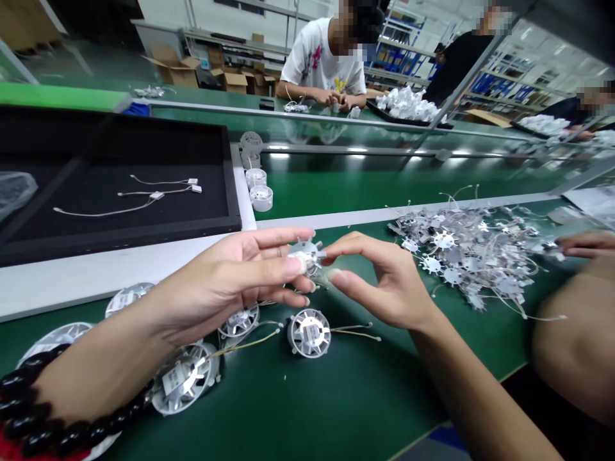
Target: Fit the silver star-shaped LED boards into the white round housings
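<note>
We hold a small star-shaped metal plate (306, 255) between both hands above the green table (336, 397).

Our left hand (235, 282) grasps the plate between thumb and fingers; our right hand (384, 282) pinches its right edge with the fingertips. Just below lie round white housings (309, 333) with thin wires. A heap of loose plates (461, 256) sits to the right, a co-worker's hand (589, 243) beside it. A black tray (120, 186) lies at left.
</note>
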Demonstrator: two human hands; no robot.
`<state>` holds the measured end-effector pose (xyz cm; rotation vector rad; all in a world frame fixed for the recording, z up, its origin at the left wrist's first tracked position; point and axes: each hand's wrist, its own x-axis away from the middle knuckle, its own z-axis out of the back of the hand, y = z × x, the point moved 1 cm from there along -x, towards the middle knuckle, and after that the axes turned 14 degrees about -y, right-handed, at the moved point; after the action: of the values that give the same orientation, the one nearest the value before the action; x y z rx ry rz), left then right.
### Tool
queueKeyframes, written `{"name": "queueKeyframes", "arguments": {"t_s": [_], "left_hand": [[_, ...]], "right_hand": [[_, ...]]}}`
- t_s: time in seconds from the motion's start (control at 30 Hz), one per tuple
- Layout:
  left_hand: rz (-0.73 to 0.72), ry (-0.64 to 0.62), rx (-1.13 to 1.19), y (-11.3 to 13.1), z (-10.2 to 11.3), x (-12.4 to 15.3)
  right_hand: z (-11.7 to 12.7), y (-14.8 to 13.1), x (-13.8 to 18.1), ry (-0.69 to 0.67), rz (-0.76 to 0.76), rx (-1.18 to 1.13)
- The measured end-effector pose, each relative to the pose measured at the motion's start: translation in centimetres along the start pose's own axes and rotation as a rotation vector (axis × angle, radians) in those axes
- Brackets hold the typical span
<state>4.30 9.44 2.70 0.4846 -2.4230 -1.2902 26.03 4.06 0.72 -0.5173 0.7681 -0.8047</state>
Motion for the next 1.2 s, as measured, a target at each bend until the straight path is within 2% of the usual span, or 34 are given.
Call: {"name": "queueKeyframes", "arguments": {"t_s": [0.1, 0.17, 0.33, 0.5, 0.7, 0.8, 0.9, 1.03, 1.2], "left_hand": [[0.006, -0.041, -0.050, -0.2, 0.1, -0.1], [-0.010, -0.051, -0.065, -0.1, 0.1, -0.2], [-0.044, -0.153, -0.048, 0.2, -0.1, -0.3], [0.011, -0.239, 0.006, 0.1, -0.1, 0.0], [0.037, -0.151, -0.050, 0.0, 0.1, -0.1], [0.035, -0.105, -0.073, 0.2, -0.1, -0.1], [0.039, -0.080, -0.064, 0.3, -0.4, -0.1], [0.026, -0.041, -0.050, 0.2, -0.5, -0.5], [0.005, -0.059, -0.062, 0.0, -0.5, -0.6]], "right_hand": [[0.0, -0.2, 0.1, -0.058, -0.139, -0.269], [-0.1, -0.2, 0.1, -0.041, -0.188, -0.305], [-0.4, -0.2, 0.1, -0.061, -0.109, -0.409], [-0.4, -0.7, 0.3, -0.069, -0.112, -0.478], [0.6, -1.2, 0.1, -0.048, -0.037, -0.196], [0.7, -1.2, 0.1, -0.070, -0.005, -0.126], [0.4, -1.2, 0.0, -0.095, -0.023, -0.119], [0.3, -1.3, 0.1, -0.096, -0.149, -0.117], [0.3, -1.6, 0.1, -0.091, -0.165, -0.266]]}}
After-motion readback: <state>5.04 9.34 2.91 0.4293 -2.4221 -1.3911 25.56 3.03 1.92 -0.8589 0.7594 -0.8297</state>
